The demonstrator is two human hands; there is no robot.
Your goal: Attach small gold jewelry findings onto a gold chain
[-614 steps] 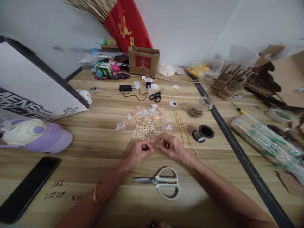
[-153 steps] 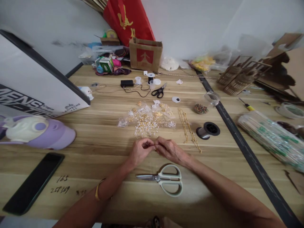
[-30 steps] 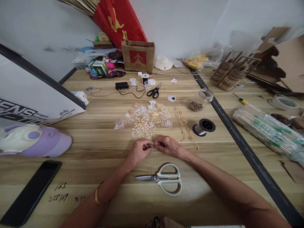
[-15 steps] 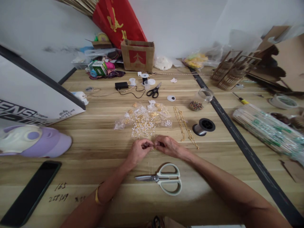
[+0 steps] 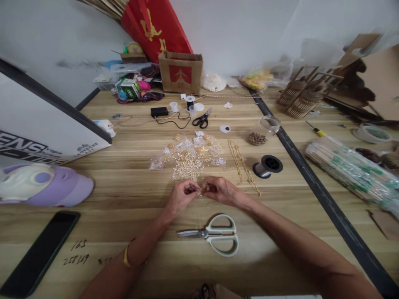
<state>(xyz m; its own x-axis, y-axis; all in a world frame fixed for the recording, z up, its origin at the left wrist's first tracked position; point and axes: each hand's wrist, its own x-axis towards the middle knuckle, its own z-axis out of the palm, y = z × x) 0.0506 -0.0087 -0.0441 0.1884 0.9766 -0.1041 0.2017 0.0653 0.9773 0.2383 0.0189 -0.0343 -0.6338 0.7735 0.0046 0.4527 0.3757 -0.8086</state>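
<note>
My left hand [image 5: 184,195] and my right hand [image 5: 219,190] meet fingertip to fingertip, each in a closed pinch. Something tiny and shiny shows between and just under the fingertips; its kind is too small to make out. A thin clear line seems to hang below them. Right beyond my hands lies a pile of clear and gold beads [image 5: 188,164] with small plastic bags. A gold chain [image 5: 239,162] is stretched out past my right hand. Between my forearms rest scissors with pale handles [image 5: 208,234], blades pointing left.
A wire spool [image 5: 267,166] and a jar of coloured beads [image 5: 261,133] stand at right. Black scissors [image 5: 202,119] lie farther back. A phone [image 5: 42,253] and a purple cap [image 5: 67,185] are on the left. Wrapped sticks [image 5: 349,166] lie far right.
My left fingertips have drawn slightly left, so a small gap shows between the two hands. The things on the table stay where they were.
</note>
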